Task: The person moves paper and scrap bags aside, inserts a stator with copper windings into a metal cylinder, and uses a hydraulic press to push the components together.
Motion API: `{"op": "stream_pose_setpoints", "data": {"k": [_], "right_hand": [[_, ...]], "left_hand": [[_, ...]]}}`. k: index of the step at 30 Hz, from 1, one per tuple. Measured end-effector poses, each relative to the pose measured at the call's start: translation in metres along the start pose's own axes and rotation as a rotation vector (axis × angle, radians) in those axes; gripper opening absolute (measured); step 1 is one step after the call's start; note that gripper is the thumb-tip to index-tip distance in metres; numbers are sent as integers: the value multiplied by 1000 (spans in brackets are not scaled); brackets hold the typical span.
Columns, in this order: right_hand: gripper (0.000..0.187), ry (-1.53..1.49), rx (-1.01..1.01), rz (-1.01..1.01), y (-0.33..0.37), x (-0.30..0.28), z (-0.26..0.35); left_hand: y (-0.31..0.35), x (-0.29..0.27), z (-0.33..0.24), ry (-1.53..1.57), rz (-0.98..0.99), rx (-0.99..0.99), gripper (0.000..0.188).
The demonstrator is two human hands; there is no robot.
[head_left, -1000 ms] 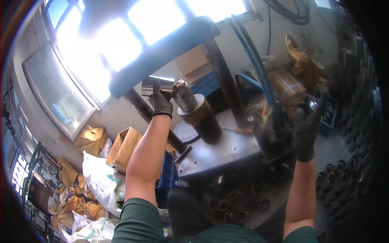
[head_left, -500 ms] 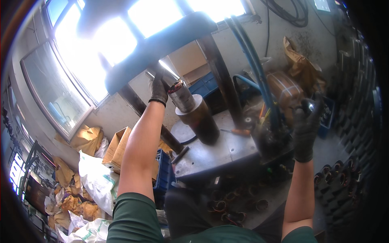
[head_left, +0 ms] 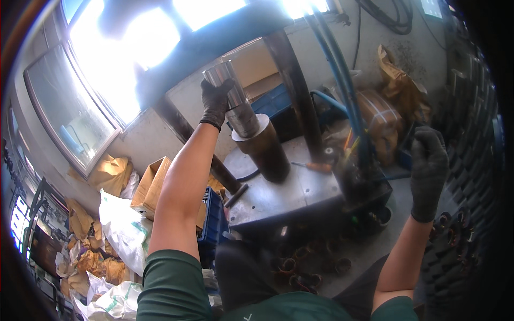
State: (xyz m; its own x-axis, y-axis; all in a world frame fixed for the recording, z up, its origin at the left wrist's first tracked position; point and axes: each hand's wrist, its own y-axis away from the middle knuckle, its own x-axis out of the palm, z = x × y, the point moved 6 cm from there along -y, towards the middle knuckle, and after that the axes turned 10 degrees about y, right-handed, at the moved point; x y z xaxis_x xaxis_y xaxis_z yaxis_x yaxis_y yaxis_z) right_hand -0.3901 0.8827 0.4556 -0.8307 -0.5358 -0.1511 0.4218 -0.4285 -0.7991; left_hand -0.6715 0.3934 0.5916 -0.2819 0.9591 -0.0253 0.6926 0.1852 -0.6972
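Note:
My left hand [head_left: 216, 101], in a dark glove, grips a shiny steel cylinder [head_left: 233, 99] that stands tilted on a wider dark round block [head_left: 266, 147] on the metal press table [head_left: 278, 195]. My right hand [head_left: 428, 168], also gloved, is raised at the right beside the blue hoses [head_left: 342, 80]; its fingers are curled and I cannot see anything in them. A screwdriver with an orange handle [head_left: 313, 167] lies on the table to the right of the block.
A dark upright column [head_left: 294, 85] rises behind the block. Cardboard boxes [head_left: 155, 184] and white sacks [head_left: 123, 230] lie at the left below a window [head_left: 69, 112]. A blue crate [head_left: 214, 222] sits under the table. Metal rings [head_left: 300, 267] lie on the floor.
My left hand has shifted up along the steel cylinder, and the view has tilted. My right hand has lifted away from the lever area and stays raised at the right.

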Motion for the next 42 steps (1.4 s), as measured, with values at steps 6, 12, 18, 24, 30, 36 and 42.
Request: {"op": "stream_pose_setpoints", "data": {"k": [6,12,18,24,30,36,42], "right_hand": [[20,19,-49,105,2,1,6],[34,65,7,239,4,-1,16],[34,65,12,310,6,-5,31],[33,354,-195,530,14,-20,42],[35,606,-503,1135,63,-22,49],[30,779,-498,1480,111,-50,35],[21,722,-355,1218,148,-57,41]], "left_hand": [[10,-2,9,128,-59,-23,63],[4,-8,18,-38,-137,72,77],[0,-17,34,-289,-210,187,71],[65,5,90,249,-147,-1,87],[81,-15,86,217,-95,-245,74],[85,8,94,396,-54,-208,75],[78,-11,92,323,-55,-234,74]]}}
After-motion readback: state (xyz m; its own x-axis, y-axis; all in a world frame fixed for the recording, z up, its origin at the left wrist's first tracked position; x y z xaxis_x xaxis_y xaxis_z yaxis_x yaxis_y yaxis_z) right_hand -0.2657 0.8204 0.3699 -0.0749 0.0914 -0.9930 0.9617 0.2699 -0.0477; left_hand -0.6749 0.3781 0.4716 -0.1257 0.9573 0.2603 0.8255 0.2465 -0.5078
